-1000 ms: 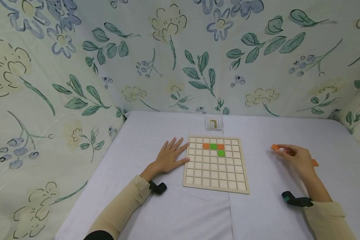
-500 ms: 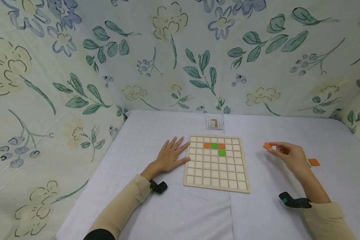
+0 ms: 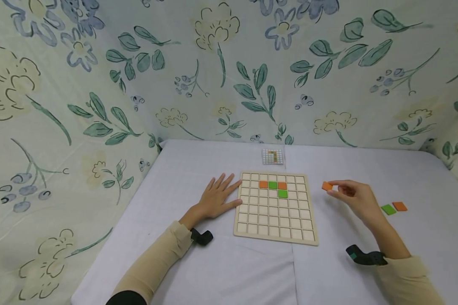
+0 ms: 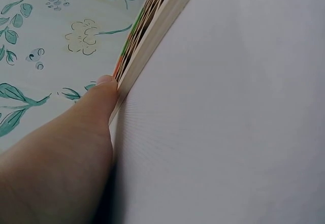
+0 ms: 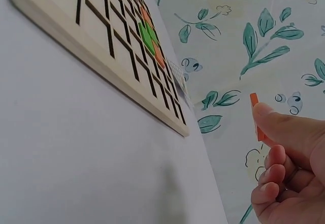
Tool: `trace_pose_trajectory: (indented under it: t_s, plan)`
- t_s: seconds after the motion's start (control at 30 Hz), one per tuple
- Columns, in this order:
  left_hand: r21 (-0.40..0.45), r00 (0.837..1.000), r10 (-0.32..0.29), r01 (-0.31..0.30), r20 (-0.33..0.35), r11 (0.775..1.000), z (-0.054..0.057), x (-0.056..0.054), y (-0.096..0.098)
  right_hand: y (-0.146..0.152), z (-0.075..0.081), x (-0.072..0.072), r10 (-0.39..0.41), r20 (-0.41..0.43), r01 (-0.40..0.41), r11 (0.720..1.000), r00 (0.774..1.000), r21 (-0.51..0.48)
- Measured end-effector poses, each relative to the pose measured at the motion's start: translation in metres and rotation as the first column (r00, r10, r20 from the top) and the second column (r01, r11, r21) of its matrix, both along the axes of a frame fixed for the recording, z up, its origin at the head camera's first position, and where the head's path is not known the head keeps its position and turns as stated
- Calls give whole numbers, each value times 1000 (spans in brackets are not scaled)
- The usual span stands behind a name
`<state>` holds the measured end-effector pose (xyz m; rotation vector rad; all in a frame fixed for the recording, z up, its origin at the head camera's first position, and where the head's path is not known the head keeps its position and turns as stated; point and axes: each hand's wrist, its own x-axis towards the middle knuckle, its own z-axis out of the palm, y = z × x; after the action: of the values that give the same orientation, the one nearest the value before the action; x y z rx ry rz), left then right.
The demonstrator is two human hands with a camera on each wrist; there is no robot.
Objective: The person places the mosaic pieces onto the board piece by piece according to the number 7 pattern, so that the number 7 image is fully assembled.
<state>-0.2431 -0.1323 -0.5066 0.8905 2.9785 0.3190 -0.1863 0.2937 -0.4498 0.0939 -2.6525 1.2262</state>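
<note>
My right hand (image 3: 356,198) pinches an orange square tile (image 3: 326,186) between thumb and finger, raised over the cloth just right of the wooden grid board (image 3: 274,240). In the right wrist view the same orange tile (image 5: 255,116) shows nearly edge-on. The left hand (image 3: 216,198) lies spread out flat, its fingertips and thumb touching the board's left edge. In the left wrist view the thumb (image 4: 104,89) meets the board's side (image 4: 152,43). Set in the board's upper rows are two orange tiles, one of them at the left (image 3: 263,184), and two green tiles, one lower (image 3: 282,194).
A green tile (image 3: 388,209) and an orange tile (image 3: 399,206) lie on the white cloth to the right, behind the right wrist. A small card with a coloured grid pattern (image 3: 272,157) lies beyond the board. Floral fabric (image 3: 221,84) hangs behind the table.
My right hand has moved left toward the board with the orange tile, uncovering the green and orange tiles on the cloth. The left hand stays in place.
</note>
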Motion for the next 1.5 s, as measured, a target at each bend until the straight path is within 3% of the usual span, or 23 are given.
trace_pose_trajectory:
  t_s: [0.27, 0.6, 1.5]
  plan:
    - [-1, 1000, 1, -1, 4, 1000, 1, 0, 0, -17, 2, 1, 78, -30, -78, 997, 997, -23]
    - [-2, 1000, 3, -3, 5, 1000, 2, 0, -1, -34, 1, 0, 166, -17, -165, 986, 986, 16]
    - [6, 1000, 4, -4, -8, 1000, 0, 1, 0, -68, -9, -9, 292, 115, -285, 955, 949, -80]
